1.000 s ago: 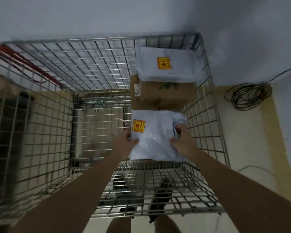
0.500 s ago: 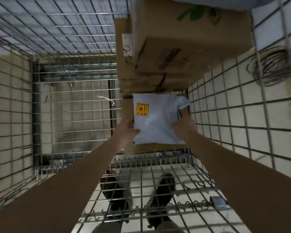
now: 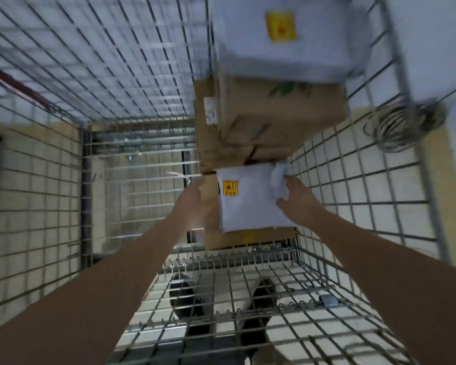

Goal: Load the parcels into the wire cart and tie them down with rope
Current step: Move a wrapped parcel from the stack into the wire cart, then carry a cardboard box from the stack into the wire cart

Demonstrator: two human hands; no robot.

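Wire cart floor, white parcel btwn hands, right hand touching

Both hands outstretched, fingers spread

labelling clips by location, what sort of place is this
Probably a parcel sorting or storage room, though little of it shows. A person loads a white mailer bag into a wire cart beside stacked cardboard boxes, on a tiled floor.
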